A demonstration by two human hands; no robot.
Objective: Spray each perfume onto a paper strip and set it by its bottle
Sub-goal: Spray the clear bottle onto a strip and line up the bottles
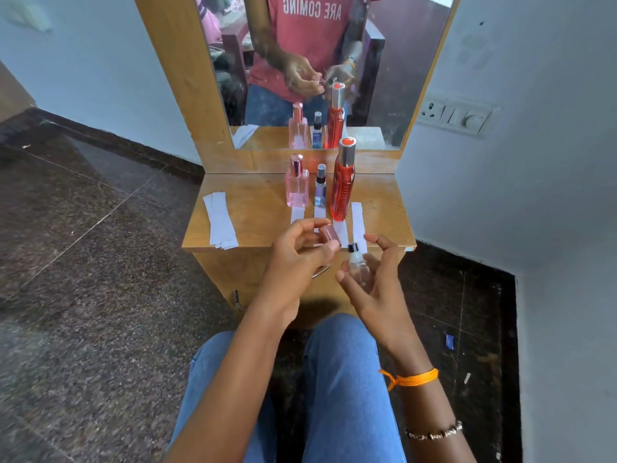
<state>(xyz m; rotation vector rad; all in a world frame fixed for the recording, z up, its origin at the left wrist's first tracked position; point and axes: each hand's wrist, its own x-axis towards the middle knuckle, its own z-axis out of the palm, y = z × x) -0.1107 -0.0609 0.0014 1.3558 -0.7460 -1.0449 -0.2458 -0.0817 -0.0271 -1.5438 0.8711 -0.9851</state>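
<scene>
Left hand [302, 248]: you pinch the cap [329, 236], pulled clear.
Right hand [370, 279]: loosely cradles the bottle [358, 267], nozzle exposed.
Strip [359, 225]: waits nearby.

Left hand [297, 252] is pinching a pinkish cap [329, 234] between thumb and fingertips, held up just over the front edge of the wooden counter [263, 208]. Right hand [370, 279] sits just beside it, cradling a small clear bottle [359, 267] with a black sprayer top, fingers loosely curled around it. Past both hands stand three bottles in a row: a pink bottle [296, 185], a little blue bottle [320, 185], and a tall red bottle [343, 180]. Paper strips [358, 217] lie on the counter between those bottles and the hands. Way off to the left of the left hand there's a stack of spare strips [220, 218].
</scene>
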